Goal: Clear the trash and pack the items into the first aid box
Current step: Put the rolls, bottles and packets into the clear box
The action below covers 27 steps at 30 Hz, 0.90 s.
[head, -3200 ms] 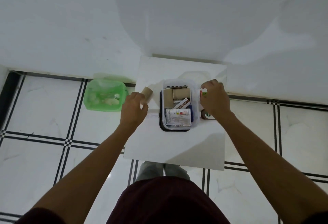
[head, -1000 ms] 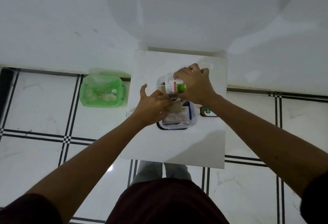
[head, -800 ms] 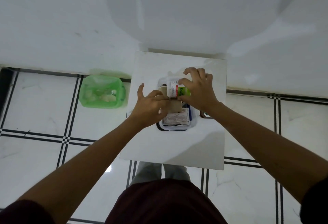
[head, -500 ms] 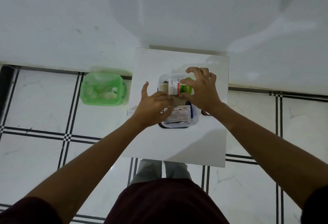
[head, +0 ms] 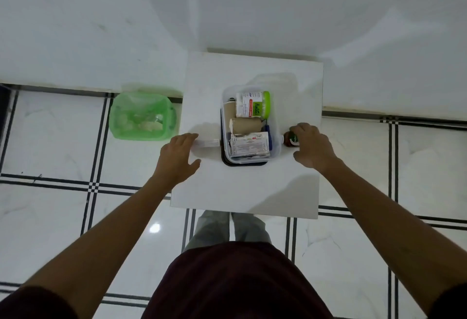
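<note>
The clear first aid box [head: 276,153] stands on the small white table [head: 242,192]. Inside lie a cotton swab tub with a green lid [head: 253,104], a tan bandage roll [head: 246,125] and a printed packet [head: 249,144]. My left hand [head: 178,157] is spread flat left of the box, its fingertips at a small white carton [head: 208,143]. On the right of the box, my right hand [head: 312,146] curls around a small brown bottle with a green label [head: 290,139] standing on the table.
A green plastic bin [head: 141,116] holding trash sits on the tiled floor left of the table. A clear lid [head: 275,81] lies behind the box. White wall runs along the back. My legs are under the table's near edge.
Both hands have left the box: the swab tub and bandage roll now lie inside it. My left hand moved out to the white carton, my right hand to the brown bottle.
</note>
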Tool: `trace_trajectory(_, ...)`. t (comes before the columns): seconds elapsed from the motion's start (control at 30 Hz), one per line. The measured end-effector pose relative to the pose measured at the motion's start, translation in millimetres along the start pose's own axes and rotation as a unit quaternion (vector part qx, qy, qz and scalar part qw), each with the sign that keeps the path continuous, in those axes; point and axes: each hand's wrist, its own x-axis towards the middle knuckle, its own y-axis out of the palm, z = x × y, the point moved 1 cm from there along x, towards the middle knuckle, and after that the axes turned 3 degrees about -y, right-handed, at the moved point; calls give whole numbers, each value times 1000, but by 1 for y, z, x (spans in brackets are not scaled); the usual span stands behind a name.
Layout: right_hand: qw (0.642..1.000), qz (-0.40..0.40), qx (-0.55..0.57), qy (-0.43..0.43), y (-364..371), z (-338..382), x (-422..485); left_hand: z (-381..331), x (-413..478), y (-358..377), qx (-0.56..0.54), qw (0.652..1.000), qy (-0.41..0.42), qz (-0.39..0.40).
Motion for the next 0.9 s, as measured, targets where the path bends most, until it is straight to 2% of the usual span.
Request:
trace_trajectory(0.2,997,-74,5,14,16,-4,3,-4,8,13,37,999,-33,-22)
trace_trajectory(0.33,988,-102,109,50,12,-8,1,-5,6,6,-54,993,-68,-76)
trace_trajectory(0.47,969,-183,154,60,-12,-9,-15,-10,0,-18,-159,967,-95,-173)
trace_trajectory(0.6,954,-251,162,16,-47,6,-38,-25,-9,-54,-205,929,-114,-285)
trace_trajectory(0.73,959,-225,152,-83,-71,42,-50,-65,-22,-73,-305,871,-159,-351)
trace_trajectory(0.83,966,-169,80,-178,-62,65,-42,-98,-25,-61,-348,863,-157,-331)
trace_trajectory(0.9,971,-129,30,-202,-51,73,-34,-114,-23,-49,-354,870,-142,-311)
